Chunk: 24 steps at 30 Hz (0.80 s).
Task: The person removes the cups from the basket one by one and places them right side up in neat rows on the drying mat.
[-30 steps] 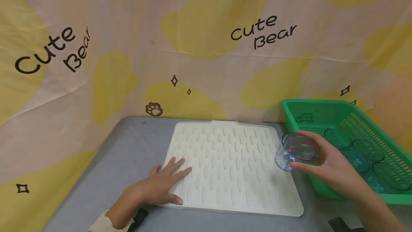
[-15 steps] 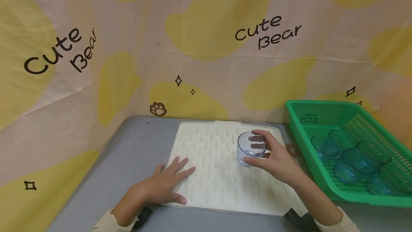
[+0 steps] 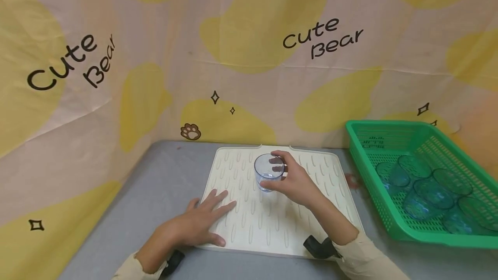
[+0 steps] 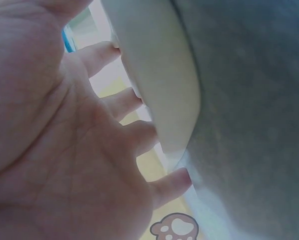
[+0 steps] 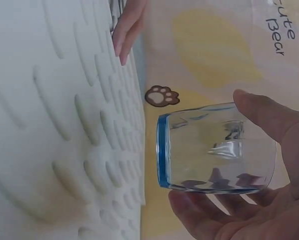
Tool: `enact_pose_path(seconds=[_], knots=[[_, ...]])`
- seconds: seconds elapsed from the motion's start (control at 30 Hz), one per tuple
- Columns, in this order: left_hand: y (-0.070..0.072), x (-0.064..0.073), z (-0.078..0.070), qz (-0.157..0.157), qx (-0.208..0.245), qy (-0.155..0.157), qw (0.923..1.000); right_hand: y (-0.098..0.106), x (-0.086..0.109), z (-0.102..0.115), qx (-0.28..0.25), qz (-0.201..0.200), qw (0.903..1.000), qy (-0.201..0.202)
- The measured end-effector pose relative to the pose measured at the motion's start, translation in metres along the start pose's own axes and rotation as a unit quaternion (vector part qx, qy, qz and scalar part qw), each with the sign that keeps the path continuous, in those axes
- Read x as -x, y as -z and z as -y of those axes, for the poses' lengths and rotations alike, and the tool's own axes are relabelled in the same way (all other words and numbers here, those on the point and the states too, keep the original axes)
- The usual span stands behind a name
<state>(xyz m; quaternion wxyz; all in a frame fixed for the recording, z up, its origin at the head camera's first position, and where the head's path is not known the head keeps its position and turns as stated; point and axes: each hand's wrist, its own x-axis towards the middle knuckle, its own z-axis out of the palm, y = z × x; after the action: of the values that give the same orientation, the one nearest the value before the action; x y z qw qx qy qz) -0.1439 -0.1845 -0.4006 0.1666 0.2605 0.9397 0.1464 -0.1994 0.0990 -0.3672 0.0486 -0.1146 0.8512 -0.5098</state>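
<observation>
The clear glass (image 3: 264, 177) was near the middle of the head view, upright, rim upward, above the pale ridged mat (image 3: 249, 228). The right hand (image 3: 297, 183), reaching in from the lower right, clasped it from the side, thumb on one face and fingers curled round the other. In the right wrist view, a narrow gap seemed to part the blue-tinted base from the mat, so the glass was probably aloft.

The left hand (image 3: 200, 221), at the lower left, lay with fingers spread and straight over the mat's edge, clasping nothing.

Doing this well likely meant keeping the glass level, lowering it gently so that the base met the ridges evenly, and loosening the fingers only once it felt steady. The grip looked best kept firm but light, since smooth glass could slip; the left hand's light pressure could help stop the mat sliding.

Half a second earlier, the glass had been further right; a second earlier it was at the mat's right edge, beside the green basket (image 3: 447, 237). The left hand had hardly moved. More glasses (image 3: 453, 182) sat in that basket, right of frame, as before.
</observation>
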Motion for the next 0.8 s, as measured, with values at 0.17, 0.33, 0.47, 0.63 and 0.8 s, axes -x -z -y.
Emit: enact_pose_path(seconds=[0.17, 0.33, 0.47, 0.63, 0.8], knots=[[0.002, 0.000, -0.001, 0.001, -0.001, 0.008, 1.0000, -0.013, -0.016, 0.005, 0.011, -0.009, 0.9999, -0.002], [0.001, 0.000, -0.001, 0.003, -0.002, 0.010, 0.9999, -0.026, -0.028, 0.006, 0.026, -0.013, 0.9995, -0.012], [0.000, 0.000, -0.002, 0.003, -0.002, 0.011, 0.9999, -0.036, -0.035, 0.003, 0.023, -0.013, 0.9996, 0.000], [0.000, 0.002, -0.002, -0.004, -0.005, -0.001, 1.0000, -0.042, -0.043, 0.002, 0.019, -0.021, 0.9996, 0.009], [0.001, 0.004, -0.003, -0.005, -0.005, -0.005, 1.0000, -0.046, -0.051, 0.001, 0.040, -0.030, 0.9987, 0.012]])
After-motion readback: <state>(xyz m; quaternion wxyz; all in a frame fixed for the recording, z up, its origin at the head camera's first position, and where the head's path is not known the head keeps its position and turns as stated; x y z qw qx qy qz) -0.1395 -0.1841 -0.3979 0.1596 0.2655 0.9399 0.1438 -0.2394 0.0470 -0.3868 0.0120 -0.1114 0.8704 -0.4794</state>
